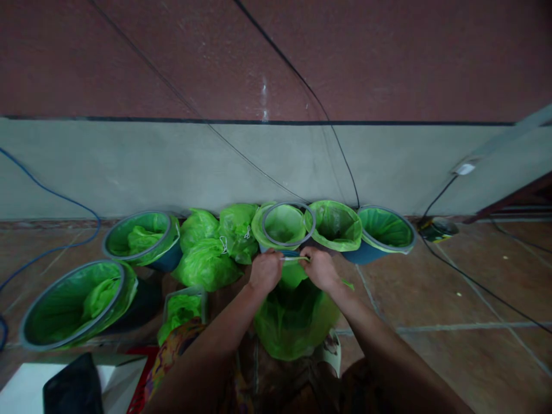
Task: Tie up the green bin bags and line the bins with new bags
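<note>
My left hand [266, 271] and my right hand [319, 268] are both closed on the top edge of a green plastic bag [297, 330]. A pale strip of the edge is stretched between my fingers. The bag hangs below my hands, between my forearms, and a bit of blue bin rim shows just behind the strip; how the bag sits on that bin is hidden. Beyond my hands, a bin lined with green plastic [283, 224] has a grey ring [313, 223] lying over its mouth. Another green-lined bin [336, 224] stands beside it.
Filled, tied green bags [207, 264] sit left of centre, near a small container of green plastic [183, 307]. Lined bins [116, 302] stand at the left, and a lined blue bin [386, 230] at the right. Cables run down the wall; a tin [439, 229] lies right.
</note>
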`<move>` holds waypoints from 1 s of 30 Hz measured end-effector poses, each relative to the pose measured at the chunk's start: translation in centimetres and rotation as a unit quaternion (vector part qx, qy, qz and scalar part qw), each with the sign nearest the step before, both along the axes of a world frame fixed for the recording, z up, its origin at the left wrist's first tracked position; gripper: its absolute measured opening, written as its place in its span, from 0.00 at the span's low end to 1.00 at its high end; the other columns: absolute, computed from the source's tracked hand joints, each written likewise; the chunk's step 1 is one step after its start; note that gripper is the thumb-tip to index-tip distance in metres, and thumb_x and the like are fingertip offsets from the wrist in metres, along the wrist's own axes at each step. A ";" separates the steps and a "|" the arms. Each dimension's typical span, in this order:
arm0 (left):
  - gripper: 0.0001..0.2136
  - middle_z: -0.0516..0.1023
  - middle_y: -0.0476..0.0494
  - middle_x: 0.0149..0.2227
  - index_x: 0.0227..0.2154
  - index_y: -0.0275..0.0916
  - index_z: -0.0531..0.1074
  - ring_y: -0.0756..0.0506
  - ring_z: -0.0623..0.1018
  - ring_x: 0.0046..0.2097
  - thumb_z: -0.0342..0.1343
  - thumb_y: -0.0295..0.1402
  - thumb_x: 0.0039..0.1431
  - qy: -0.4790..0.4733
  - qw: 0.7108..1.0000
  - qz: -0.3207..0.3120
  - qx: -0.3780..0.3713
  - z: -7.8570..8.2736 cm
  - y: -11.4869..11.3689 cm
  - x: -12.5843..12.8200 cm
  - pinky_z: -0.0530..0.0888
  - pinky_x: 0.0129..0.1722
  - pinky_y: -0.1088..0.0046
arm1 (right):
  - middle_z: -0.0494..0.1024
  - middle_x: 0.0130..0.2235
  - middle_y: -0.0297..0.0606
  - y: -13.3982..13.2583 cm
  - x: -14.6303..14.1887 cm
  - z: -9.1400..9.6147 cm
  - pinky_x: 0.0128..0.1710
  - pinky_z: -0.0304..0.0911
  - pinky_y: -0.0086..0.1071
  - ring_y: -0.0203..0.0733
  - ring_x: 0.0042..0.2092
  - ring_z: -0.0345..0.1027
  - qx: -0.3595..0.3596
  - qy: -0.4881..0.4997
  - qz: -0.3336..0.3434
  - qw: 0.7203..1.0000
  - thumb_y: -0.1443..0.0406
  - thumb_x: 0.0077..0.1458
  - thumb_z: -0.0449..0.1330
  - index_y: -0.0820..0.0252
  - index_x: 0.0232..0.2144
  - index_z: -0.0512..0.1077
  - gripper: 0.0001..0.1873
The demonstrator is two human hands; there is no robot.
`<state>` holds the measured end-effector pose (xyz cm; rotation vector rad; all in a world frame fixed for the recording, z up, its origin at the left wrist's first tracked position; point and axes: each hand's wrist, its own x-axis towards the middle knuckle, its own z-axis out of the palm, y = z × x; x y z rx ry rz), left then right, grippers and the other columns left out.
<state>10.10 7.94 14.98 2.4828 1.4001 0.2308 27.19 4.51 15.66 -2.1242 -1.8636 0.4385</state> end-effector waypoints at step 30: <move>0.14 0.78 0.38 0.38 0.36 0.36 0.76 0.44 0.78 0.40 0.43 0.28 0.65 0.022 0.999 0.029 0.031 0.6 0.6 -0.3 0.72 0.44 0.67 | 0.77 0.50 0.47 -0.4 -0.2 1.2 0.48 0.62 0.36 0.49 0.49 0.71 -0.023 -0.089 0.006 0.996 0.65 0.58 0.55 0.60 0.55 0.70 0.22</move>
